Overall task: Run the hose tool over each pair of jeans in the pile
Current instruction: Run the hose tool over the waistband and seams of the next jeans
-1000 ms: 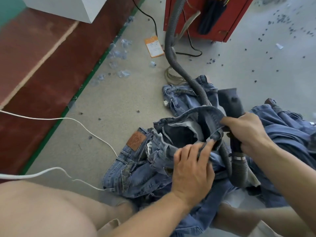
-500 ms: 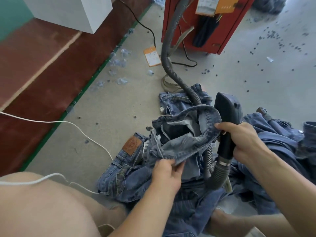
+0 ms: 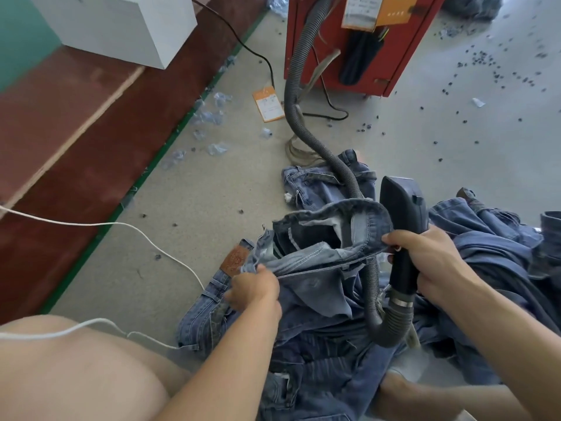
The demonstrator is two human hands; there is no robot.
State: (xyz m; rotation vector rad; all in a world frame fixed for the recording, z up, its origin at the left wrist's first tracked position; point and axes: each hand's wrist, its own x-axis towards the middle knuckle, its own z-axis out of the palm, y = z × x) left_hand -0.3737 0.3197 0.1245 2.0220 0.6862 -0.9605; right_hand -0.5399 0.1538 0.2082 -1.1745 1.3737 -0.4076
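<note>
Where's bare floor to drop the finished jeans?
Bare grey floor lies between the green stripe, the white cord and the jeans pile. Crowded: right of the red cabinet, with dark specks; hose ahead.

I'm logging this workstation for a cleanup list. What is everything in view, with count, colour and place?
jeans: several, blue, piled on floor; top pair held open
hose tool: one, black, over the pile
hose: one, grey, from cabinet to tool
cabinet: one, red, top centre
paper tag: one, orange, on floor
box: one, white, top left
cord: one, white, left floor
left hand: grips waistband
right hand: holds tool and waistband
</note>
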